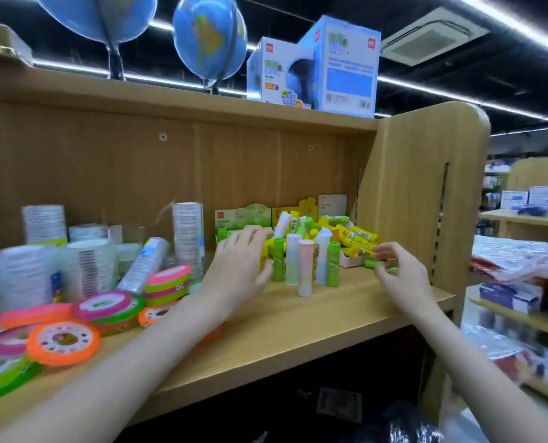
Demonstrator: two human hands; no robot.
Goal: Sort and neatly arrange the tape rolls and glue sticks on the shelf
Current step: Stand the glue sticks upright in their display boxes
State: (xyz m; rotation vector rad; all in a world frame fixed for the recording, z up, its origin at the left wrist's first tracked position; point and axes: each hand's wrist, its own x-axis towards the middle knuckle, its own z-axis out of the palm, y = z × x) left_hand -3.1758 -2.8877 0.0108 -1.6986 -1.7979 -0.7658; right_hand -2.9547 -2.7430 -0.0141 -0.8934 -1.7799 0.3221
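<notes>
Your glue sticks (304, 266) are standing upright in a small cluster near the front of the wooden shelf (298, 318), with more lying jumbled in the display boxes (346, 238) behind them, too blurred for you to count. Your left hand (240, 266) is reaching among the upright sticks with its fingers spread and relaxed; its fingertips are hiding part of a yellow stick, and you cannot tell whether they are touching it. Your right hand (397, 273) is curling its fingers around a green glue stick (373, 263) lying just in front of the boxes, most of it covered by the fingers. The tape rolls (106, 306), neon pink, orange and green, are lying scattered at the left end of the shelf, some cut off by the frame edge, with stacks of clear tape (188, 235) standing behind them. Globes (208, 39) and blue cartons (346, 65) are sitting on the top board, and other store shelving (522, 314) is showing at the right, blurred.
</notes>
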